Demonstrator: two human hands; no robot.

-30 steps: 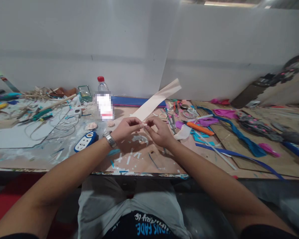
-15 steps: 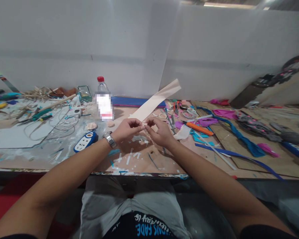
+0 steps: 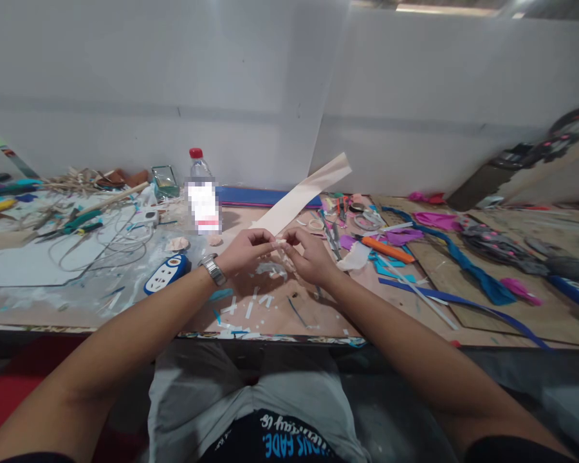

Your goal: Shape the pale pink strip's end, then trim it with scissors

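A long cream strip of crepe-like paper point(image 3: 302, 196) slants up and right from between my hands, its far end raised near the wall. My left hand point(image 3: 251, 249), with a metal watch on the wrist, pinches the near end between thumb and forefinger. Fingertip to fingertip with it, my right hand point(image 3: 309, 256) pinches the same gathered end. Small crumpled folds of the paper show at the fingertips, partly hidden by the fingers. Under the hands, white scraps point(image 3: 273, 270) lie on the table.
To the left are a blue-and-white power strip point(image 3: 166, 273), a red-capped bottle point(image 3: 200, 167) and green-handled pliers point(image 3: 82, 222). On the right lie an orange utility knife point(image 3: 388, 249), tape rolls and a blue ribbon point(image 3: 468, 305). A dark cylinder point(image 3: 482, 177) leans at far right.
The right thumb and fingers have shifted slightly at the gathered paper end. Both hands and the strip otherwise stay almost in place.
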